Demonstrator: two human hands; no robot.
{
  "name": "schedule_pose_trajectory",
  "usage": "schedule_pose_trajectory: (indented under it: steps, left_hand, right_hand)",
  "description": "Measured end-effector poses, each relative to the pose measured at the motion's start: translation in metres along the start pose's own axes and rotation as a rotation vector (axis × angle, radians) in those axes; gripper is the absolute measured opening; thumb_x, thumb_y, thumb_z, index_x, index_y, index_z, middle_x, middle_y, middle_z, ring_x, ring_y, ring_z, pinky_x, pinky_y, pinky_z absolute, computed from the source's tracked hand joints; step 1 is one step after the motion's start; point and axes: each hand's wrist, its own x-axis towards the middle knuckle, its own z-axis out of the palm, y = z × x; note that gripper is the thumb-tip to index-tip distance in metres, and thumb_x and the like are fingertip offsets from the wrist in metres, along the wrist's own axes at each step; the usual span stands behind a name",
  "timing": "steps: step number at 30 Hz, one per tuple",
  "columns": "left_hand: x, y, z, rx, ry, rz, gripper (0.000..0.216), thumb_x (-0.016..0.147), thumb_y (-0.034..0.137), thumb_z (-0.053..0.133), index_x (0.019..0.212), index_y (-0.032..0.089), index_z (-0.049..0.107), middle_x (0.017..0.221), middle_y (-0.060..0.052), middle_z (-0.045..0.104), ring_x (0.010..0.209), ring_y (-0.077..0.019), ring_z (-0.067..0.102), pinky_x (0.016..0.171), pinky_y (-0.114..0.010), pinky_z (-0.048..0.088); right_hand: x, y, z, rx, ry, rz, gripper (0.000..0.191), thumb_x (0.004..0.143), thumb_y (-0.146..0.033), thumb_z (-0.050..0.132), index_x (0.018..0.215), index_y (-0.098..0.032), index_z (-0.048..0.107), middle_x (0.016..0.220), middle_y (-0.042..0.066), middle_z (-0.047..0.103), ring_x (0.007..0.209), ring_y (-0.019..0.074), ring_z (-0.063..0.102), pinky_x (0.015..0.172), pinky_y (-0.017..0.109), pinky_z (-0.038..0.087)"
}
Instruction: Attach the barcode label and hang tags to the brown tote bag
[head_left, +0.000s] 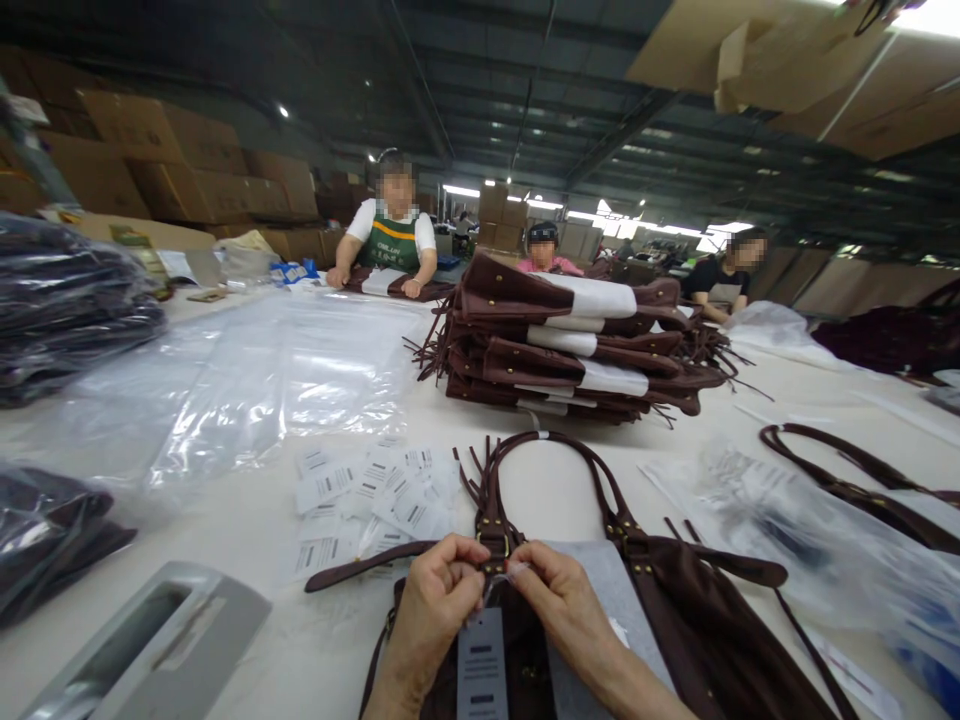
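Observation:
A dark brown handbag (705,610) lies before me, its looped handle (544,437) pointing away. At the brass buckle (491,545) of the left handle end, my two hands work close together. My left hand (435,605) is closed in a pinch beside the buckle; what its fingertips hold is hidden. With thumb and forefinger, my right hand (562,600) pinches a clear, thin tag string. Below the fingers hangs a grey printed hang tag (482,665). A grey sheet (611,590) lies on the bag, partly behind my right hand.
Printed white labels (367,490) lie left of the handle. Clear plastic bags (255,370) spread beyond them. A grey dispenser-like object (180,640) sits front left. Stacked brown handbags (570,340) stand ahead. A co-worker (386,240) handles another bag across the table.

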Motion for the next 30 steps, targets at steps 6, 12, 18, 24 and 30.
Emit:
schedule_pose_trajectory:
  steps: [6, 12, 18, 24, 30]
  left_hand:
    - [0.012, -0.019, 0.01, 0.528, 0.287, 0.248, 0.024, 0.08, 0.019, 0.036, 0.088, 0.012, 0.058, 0.101, -0.013, 0.057, 0.1, -0.0236, 0.051, 0.09, -0.04, 0.038]
    - [0.007, -0.013, 0.022, 0.878, 0.186, 0.19, 0.026, 0.084, 0.022, 0.036, 0.1, 0.017, 0.056, 0.103, -0.008, 0.058, 0.097, -0.0257, 0.049, 0.081, -0.044, 0.037]
    - [0.008, -0.012, 0.02, 0.75, 0.212, 0.127, 0.02, 0.077, 0.013, 0.045, 0.092, 0.021, 0.056, 0.098, -0.003, 0.06, 0.095, -0.0212, 0.05, 0.08, -0.038, 0.035]
    - [0.008, -0.011, 0.018, 0.62, 0.209, 0.14, 0.022, 0.076, 0.012, 0.044, 0.092, 0.022, 0.055, 0.094, -0.002, 0.062, 0.092, -0.0203, 0.052, 0.08, -0.038, 0.034]
    - [0.008, -0.012, 0.018, 0.601, 0.216, 0.144, 0.022, 0.074, 0.012, 0.044, 0.09, 0.021, 0.056, 0.094, -0.003, 0.062, 0.092, -0.0211, 0.053, 0.081, -0.038, 0.035]
  right_hand:
    - [0.009, 0.002, 0.001, -0.184, 0.133, 0.051, 0.02, 0.08, -0.028, 0.04, 0.072, -0.02, 0.057, 0.061, -0.001, 0.056, 0.06, 0.0153, 0.052, 0.058, 0.024, 0.035]
    - [0.018, 0.003, 0.004, -0.49, 0.217, 0.041, 0.022, 0.081, -0.028, 0.035, 0.078, -0.021, 0.056, 0.069, 0.002, 0.061, 0.063, 0.017, 0.055, 0.061, 0.027, 0.035]
    - [0.018, -0.001, 0.005, -0.508, 0.168, 0.056, 0.016, 0.075, -0.022, 0.038, 0.081, -0.02, 0.053, 0.073, 0.002, 0.059, 0.068, 0.0169, 0.054, 0.064, 0.026, 0.036]
    - [0.017, -0.004, -0.003, -0.311, 0.058, 0.078, 0.011, 0.072, -0.024, 0.046, 0.08, -0.022, 0.053, 0.059, -0.004, 0.05, 0.058, 0.0137, 0.048, 0.053, 0.022, 0.032]
    - [0.016, 0.01, 0.004, -0.187, 0.085, -0.038, 0.024, 0.083, -0.039, 0.043, 0.075, -0.021, 0.057, 0.067, -0.001, 0.058, 0.062, 0.0131, 0.051, 0.058, 0.022, 0.036]
